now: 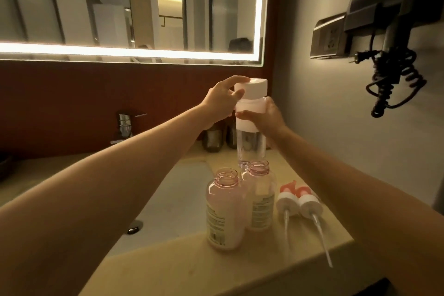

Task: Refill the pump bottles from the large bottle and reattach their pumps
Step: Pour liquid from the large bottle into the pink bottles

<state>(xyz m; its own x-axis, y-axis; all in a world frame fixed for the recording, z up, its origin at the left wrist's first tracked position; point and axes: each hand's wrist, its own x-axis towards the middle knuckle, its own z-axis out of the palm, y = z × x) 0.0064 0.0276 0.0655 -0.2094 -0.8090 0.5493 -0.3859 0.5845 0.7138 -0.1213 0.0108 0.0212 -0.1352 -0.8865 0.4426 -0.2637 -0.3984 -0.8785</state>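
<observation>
A tall, clear large bottle (248, 142) with a broad white cap (251, 89) stands upright at the far side of the bench (240, 269), just behind two open pump bottles. The left hand (219, 101) has its grip closed on the cap, fingertips on top and side; the right hand (269, 116) wraps the white upper band. Whether the large bottle holds liquid cannot be told. The near pump bottle (224, 211) and the far pump bottle (260, 196) are rounded, pink-tinted transparent plastic with threaded necks and printed labels, both mostly full of pale pink liquid. To their right lie two pumps (300, 202), white ribbed collars, coral heads, thin clear dip tubes pointing near. The bench is smooth beige stone.
</observation>
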